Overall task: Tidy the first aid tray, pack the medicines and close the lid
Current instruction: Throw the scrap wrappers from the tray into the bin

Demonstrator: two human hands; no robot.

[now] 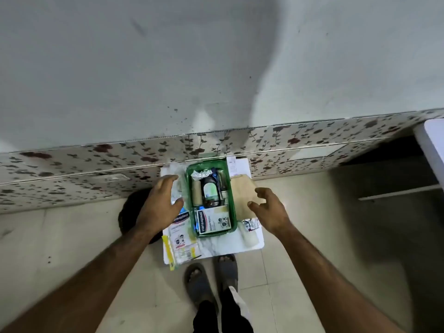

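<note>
Lying between open grips (pixel 160 207) (pixel 270 210): tray (pixel 231 203)

between the hands (pixel 161 205) sits a glossy green plastic tray (pixel 232 207); inside it, crinkled silver foil (pixel 201 174) and a printed cardboard box (pixel 213 220). the bench (pixel 230 247) looks smooth, marble-patterned. by the right hand (pixel 271 211), a matt tan paper piece (pixel 241 195).
</note>
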